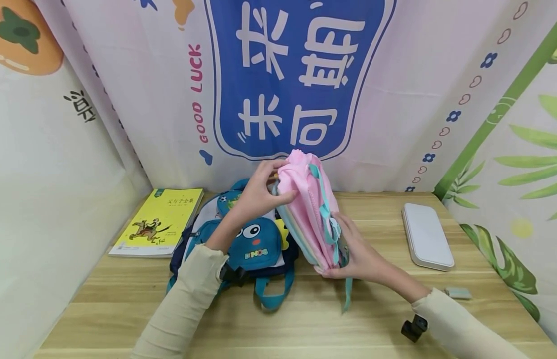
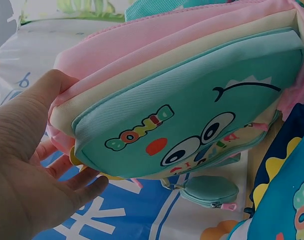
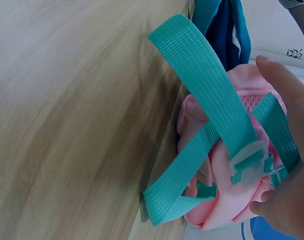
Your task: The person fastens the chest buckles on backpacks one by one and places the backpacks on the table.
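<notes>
- While the left hand (image 1: 260,192) pinches its upper end, the pink backpack (image 1: 302,202) leans lengthwise, right of the blue backpack (image 1: 265,243)!
- Right hand (image 1: 358,253) grips the lower end, farther right.

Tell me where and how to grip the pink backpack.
I'd take the pink backpack by its body at both ends, the left hand from the left at the far end, the right hand from the right at the near end. It is tilted, long and soft-looking, and its teal straps dangle loosely, so lifting by those would probably let it swing.
</notes>
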Demonstrator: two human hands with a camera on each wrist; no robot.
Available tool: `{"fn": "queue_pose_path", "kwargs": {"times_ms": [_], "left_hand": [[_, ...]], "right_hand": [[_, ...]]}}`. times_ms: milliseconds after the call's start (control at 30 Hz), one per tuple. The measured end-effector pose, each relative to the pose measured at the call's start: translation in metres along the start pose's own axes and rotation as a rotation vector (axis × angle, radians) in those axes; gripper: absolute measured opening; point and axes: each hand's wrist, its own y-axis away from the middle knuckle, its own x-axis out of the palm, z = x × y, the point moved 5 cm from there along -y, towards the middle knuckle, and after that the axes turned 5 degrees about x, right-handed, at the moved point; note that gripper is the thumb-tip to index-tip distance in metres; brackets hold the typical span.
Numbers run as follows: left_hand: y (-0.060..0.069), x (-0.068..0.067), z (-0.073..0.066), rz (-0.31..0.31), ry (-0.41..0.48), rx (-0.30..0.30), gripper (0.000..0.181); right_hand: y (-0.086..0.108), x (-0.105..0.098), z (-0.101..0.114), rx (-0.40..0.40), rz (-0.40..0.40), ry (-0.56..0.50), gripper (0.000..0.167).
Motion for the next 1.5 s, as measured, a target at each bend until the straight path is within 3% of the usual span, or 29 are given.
{"fn": "queue_pose_path", "kwargs": {"times_ms": [267,500,867,1133,1300,1500], "left_hand": [[0.001,0.001,-0.002,0.001,-0.004,-0.003,0.069],[0.001,0.002,0.0,0.009,-0.008,-0.015,0.07],[0.007,0.009,0.007,0.024,-0.023,-0.042,0.068],[0.015,0.019,0.012,0.011,-0.027,-0.072,0.063],[0.019,0.026,0.015,0.04,-0.043,-0.079,0.063],[0.027,0.035,0.023,0.091,-0.051,-0.102,0.058]], "right_hand": [[0.0,-0.001,0.0,0.012,-0.009,0.016,0.127],[0.0,-0.004,-0.001,-0.025,-0.004,0.031,0.122],[0.004,-0.024,-0.008,-0.084,0.061,0.033,0.117],[0.009,-0.032,-0.016,-0.001,0.127,0.086,0.121],[0.012,-0.035,-0.021,0.054,0.159,0.116,0.118],[0.014,-0.036,-0.026,0.045,0.178,0.145,0.113]]}}
